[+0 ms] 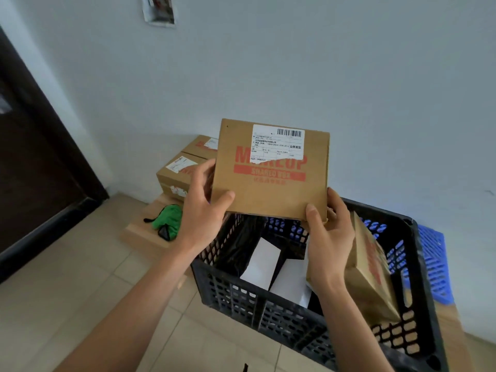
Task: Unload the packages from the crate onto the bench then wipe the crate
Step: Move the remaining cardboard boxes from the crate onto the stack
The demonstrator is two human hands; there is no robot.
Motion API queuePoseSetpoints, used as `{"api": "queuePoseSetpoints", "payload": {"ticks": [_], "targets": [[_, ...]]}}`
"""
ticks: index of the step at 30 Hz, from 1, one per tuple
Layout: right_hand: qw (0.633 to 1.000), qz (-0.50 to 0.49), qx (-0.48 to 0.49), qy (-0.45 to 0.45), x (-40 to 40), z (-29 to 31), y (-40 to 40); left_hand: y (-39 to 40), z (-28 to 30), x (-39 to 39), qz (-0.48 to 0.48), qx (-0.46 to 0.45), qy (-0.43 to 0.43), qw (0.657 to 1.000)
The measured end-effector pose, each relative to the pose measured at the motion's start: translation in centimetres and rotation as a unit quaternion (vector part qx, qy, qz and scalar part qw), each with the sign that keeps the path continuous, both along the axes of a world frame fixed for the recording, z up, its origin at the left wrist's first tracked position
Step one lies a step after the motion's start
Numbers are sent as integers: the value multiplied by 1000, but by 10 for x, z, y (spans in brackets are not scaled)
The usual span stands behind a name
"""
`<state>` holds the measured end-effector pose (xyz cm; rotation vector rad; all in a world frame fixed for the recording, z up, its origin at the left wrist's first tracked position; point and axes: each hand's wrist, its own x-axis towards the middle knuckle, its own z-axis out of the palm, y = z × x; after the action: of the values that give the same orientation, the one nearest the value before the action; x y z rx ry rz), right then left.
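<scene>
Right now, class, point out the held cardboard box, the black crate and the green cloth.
held cardboard box (271,194), head view, bare front face.
black crate (268,312), head view, near wall.
green cloth (167,216), head view, middle folds.

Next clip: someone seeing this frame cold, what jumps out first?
A cardboard box with red lettering and a white shipping label fills the centre, held up above the black crate by the left hand and the right hand. Behind it on the left, two similar boxes sit on a low wooden bench beside a green cloth.
</scene>
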<state>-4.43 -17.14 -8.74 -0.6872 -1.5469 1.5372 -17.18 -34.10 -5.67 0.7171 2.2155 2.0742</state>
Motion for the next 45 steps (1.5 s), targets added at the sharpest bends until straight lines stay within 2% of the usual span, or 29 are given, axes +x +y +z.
{"api": "queuePoseSetpoints", "payload": {"ticks": [6,15,21,26,36,45], "targets": [[994,74,78,-37,-30,6,-29,-42,-8,-36,60,-50,42,996],[972,115,191,-73,-123,14,-116,-140,-22,-115,88,-79,90,989],[964,148,198,-101,-200,8,-197,-230,-30,-180,62,-98,57,992],[965,127,189,-128,-238,-9,-243,-272,-39,-224,24,-116,41,992],[951,80,172,-243,-292,-47,-244,-250,-76,-301,-60,-189,26,980],[966,29,104,-235,-381,-76,-198,-185,-95,-395,-68,-250,46,965]]}}
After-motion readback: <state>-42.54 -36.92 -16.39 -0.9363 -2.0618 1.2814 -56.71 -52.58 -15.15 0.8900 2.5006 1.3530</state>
